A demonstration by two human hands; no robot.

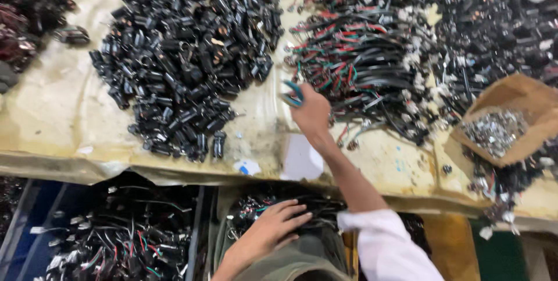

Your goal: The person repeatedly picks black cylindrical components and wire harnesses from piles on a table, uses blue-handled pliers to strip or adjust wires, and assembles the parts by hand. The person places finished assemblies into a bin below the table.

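An electronics assembly workshop: its paper-covered surface point(52, 118) carries heaps of black plastic parts point(186, 60), bundled wire harnesses point(360, 54) and a cardboard box of metal bits point(500, 127).

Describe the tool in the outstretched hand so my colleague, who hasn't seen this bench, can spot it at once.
Start at the big heap of black cylindrical parts on the yellowish table cover. Just right of it, before the pile of red, green and black wire harnesses, the right hand reaches in. The tool sticks out from its fingers: the only blue-handled thing there, likely small cutters.
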